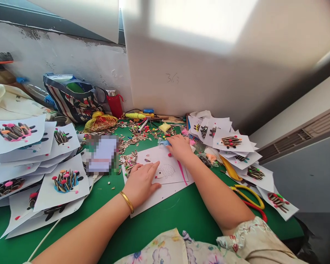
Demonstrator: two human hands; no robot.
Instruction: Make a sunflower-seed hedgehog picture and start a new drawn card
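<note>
My left hand (143, 183), with a gold bangle at the wrist, lies on white paper with its fingers stretched out. Its fingertips are beside a printed hedgehog outline (167, 171) on a sheet of paper (148, 153). Farther back, my right hand (180, 148) has its fingers bent down on a blue lump (163, 142) that looks like soft clay in clear plastic. The fingertips are partly hidden. A small dark pink ball (169, 154) and a pink plastic tool (182, 171) lie near that hand. Striped sunflower seeds (130, 160) are scattered on the paper's left edge.
Stacked cards with seed hedgehogs stand at left (66, 198) and right (233, 141). A phone (103, 154) with a cable lies left of the paper. Scissors (250, 198) rest at right. Behind are a seed pile (137, 135), a red flask (114, 104) and a striped bag (74, 99).
</note>
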